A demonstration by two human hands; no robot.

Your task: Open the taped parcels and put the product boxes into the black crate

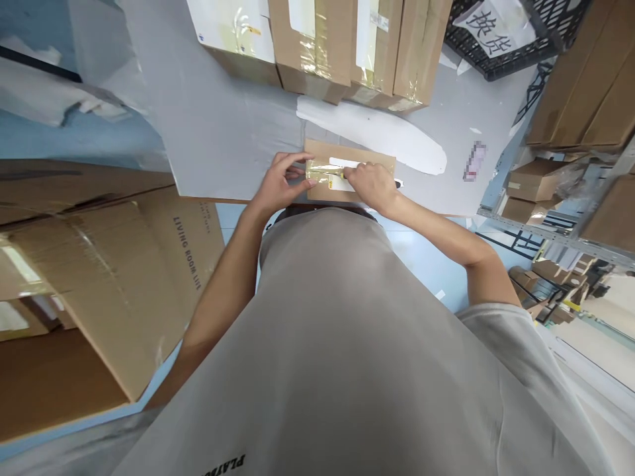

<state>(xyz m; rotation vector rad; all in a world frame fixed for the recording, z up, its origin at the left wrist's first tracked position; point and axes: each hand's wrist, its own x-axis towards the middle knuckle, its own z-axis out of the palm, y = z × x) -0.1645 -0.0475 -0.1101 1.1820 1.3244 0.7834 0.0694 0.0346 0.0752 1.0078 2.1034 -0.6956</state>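
Note:
A small taped cardboard box with white labels lies at the table's near edge. My left hand grips its left end, the thumb on the near side of the tape and the index finger at the far corner. Over the right half of the box, my right hand is closed around a slim tool that looks like a utility knife. Its dark end sticks out behind the hand, and its front tip is at the shiny tape along the middle. Most of the tool is hidden by the fingers.
Larger taped boxes stand in a row at the back of the grey table. A white paper strip lies behind the small box. A black crate sits back right. A big open carton is at left, shelving at right.

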